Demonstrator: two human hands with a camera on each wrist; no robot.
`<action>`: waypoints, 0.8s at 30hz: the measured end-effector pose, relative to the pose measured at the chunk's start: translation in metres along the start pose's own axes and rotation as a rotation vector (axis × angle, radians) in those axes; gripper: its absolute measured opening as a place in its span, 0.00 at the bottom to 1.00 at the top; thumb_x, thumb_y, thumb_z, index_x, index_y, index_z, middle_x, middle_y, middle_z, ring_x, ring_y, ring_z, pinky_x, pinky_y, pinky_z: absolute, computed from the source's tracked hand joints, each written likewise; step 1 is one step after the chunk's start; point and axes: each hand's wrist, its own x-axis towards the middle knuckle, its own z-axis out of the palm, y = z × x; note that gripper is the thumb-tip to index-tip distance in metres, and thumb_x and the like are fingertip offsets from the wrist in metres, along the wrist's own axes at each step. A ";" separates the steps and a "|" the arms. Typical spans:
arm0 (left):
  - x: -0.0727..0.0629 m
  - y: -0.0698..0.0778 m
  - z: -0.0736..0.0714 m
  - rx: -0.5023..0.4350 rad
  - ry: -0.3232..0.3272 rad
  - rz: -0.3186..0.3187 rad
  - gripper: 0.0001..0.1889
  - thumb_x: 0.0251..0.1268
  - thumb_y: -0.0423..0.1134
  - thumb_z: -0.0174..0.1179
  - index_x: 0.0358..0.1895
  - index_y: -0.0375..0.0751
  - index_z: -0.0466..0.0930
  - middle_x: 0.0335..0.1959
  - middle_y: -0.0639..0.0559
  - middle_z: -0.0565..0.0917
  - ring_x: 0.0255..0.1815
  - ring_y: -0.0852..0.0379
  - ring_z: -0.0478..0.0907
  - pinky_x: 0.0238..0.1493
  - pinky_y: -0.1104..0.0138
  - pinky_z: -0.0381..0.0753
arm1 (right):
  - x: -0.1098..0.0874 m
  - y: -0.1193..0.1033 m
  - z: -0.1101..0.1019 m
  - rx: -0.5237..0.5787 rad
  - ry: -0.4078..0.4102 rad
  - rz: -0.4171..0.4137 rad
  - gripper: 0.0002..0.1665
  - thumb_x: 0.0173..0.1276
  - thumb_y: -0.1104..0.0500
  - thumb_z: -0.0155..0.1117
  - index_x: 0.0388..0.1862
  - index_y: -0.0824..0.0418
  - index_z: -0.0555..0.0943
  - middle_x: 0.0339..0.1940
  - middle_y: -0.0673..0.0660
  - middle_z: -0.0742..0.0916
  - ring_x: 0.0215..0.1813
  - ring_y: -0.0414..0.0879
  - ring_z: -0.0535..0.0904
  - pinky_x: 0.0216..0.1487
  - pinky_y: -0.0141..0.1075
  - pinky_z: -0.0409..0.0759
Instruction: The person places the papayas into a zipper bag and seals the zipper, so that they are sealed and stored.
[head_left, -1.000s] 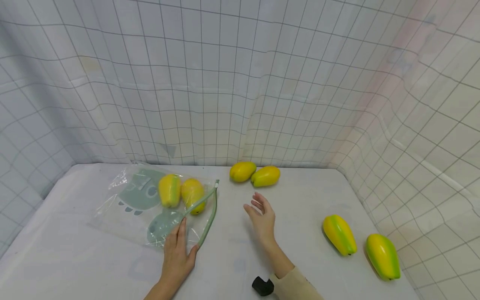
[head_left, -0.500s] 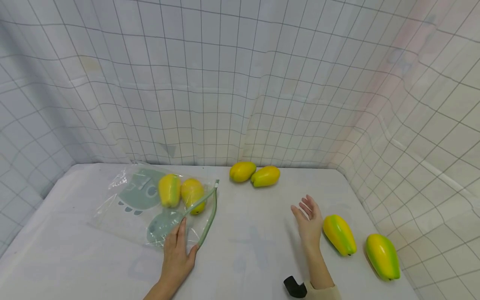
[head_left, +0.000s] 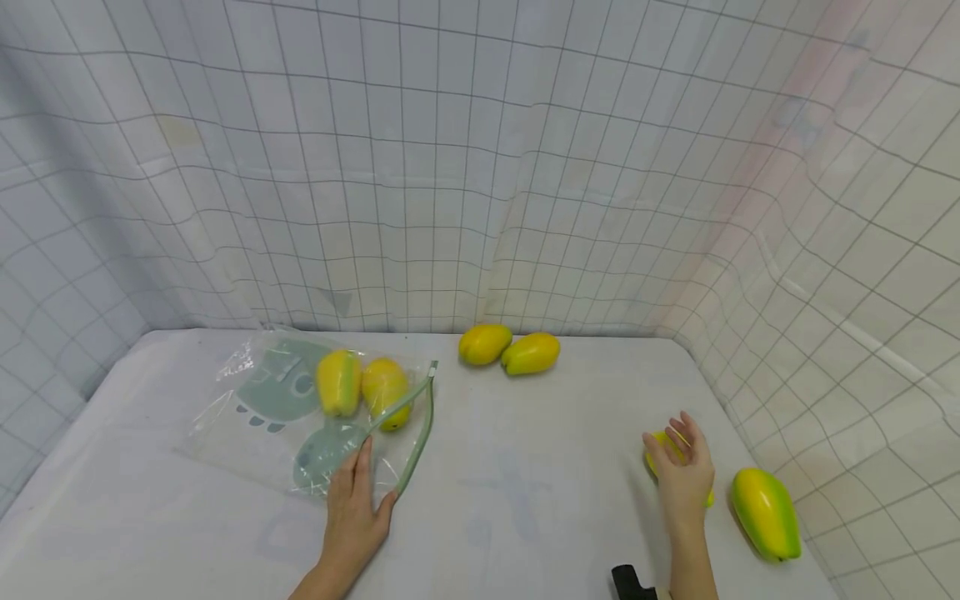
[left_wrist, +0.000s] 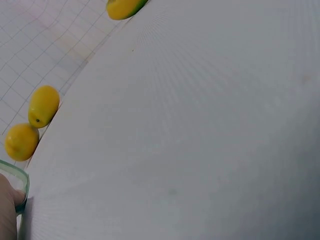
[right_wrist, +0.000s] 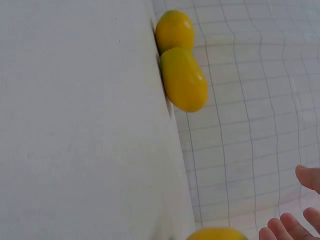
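Observation:
A clear zip bag (head_left: 262, 400) with green cartoon print lies on the left of the table, its green-edged mouth parted toward the right. Two yellow papayas (head_left: 340, 383) show through its film. My left hand (head_left: 356, 508) rests at the mouth's near corner, fingers extended over the film and thumb by the green rim; the left wrist view catches part of this hand (left_wrist: 7, 207) beside the green strip (left_wrist: 22, 177). Over a yellow-green papaya (head_left: 652, 462) at right, my right hand (head_left: 684, 475) hovers with fingers and thumb apart, partly covering it.
Another papaya (head_left: 765, 512) lies farther right, near the side curtain (head_left: 885, 350). At the back edge, two more papayas (head_left: 485, 344) sit close together before the grid-patterned curtain (head_left: 450, 208). A black strap piece (head_left: 632, 583) shows at the right wrist.
My right hand has swept rightward from mid-table to above the nearer right-hand papaya. The left hand and the bag have stayed in place.

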 end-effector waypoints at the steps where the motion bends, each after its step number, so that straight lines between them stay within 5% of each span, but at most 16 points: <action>1: 0.000 0.000 0.000 0.000 0.000 -0.002 0.51 0.25 0.24 0.71 0.64 0.28 0.57 0.51 0.34 0.65 0.47 0.39 0.63 0.46 0.53 0.59 | 0.000 0.001 -0.005 -0.019 -0.001 0.010 0.38 0.55 0.64 0.68 0.65 0.62 0.65 0.54 0.57 0.75 0.52 0.41 0.72 0.46 0.19 0.71; 8: 0.000 -0.001 0.000 -0.009 0.018 0.018 0.51 0.23 0.24 0.71 0.64 0.27 0.58 0.50 0.34 0.66 0.46 0.39 0.64 0.46 0.53 0.59 | -0.005 0.013 -0.028 -0.131 0.064 0.013 0.38 0.56 0.62 0.67 0.65 0.62 0.65 0.47 0.41 0.74 0.50 0.35 0.71 0.49 0.18 0.68; 12: 0.000 -0.001 0.000 -0.012 0.023 0.021 0.52 0.23 0.23 0.71 0.64 0.27 0.58 0.50 0.34 0.66 0.46 0.39 0.64 0.46 0.53 0.59 | -0.010 0.018 -0.035 -0.185 0.101 0.039 0.37 0.56 0.61 0.67 0.65 0.63 0.65 0.52 0.51 0.77 0.51 0.35 0.70 0.52 0.18 0.67; 16: 0.000 -0.001 0.000 -0.011 0.017 0.010 0.52 0.23 0.23 0.72 0.65 0.28 0.57 0.50 0.34 0.66 0.47 0.39 0.63 0.47 0.53 0.59 | -0.015 0.022 -0.040 -0.212 0.093 0.087 0.39 0.57 0.59 0.66 0.66 0.63 0.63 0.58 0.64 0.74 0.57 0.48 0.69 0.57 0.21 0.64; 21: 0.000 -0.001 0.000 -0.009 0.014 0.004 0.52 0.23 0.23 0.71 0.65 0.28 0.57 0.51 0.34 0.66 0.48 0.39 0.63 0.47 0.52 0.59 | -0.018 0.029 -0.044 -0.235 0.097 0.117 0.40 0.56 0.60 0.67 0.67 0.63 0.62 0.59 0.65 0.73 0.58 0.54 0.67 0.60 0.24 0.62; 24: -0.001 0.000 0.001 -0.009 0.013 -0.001 0.52 0.23 0.23 0.71 0.65 0.28 0.57 0.51 0.34 0.66 0.48 0.38 0.63 0.47 0.52 0.59 | -0.019 0.032 -0.046 -0.243 0.088 0.142 0.41 0.56 0.59 0.67 0.67 0.63 0.62 0.60 0.65 0.73 0.58 0.54 0.66 0.64 0.34 0.61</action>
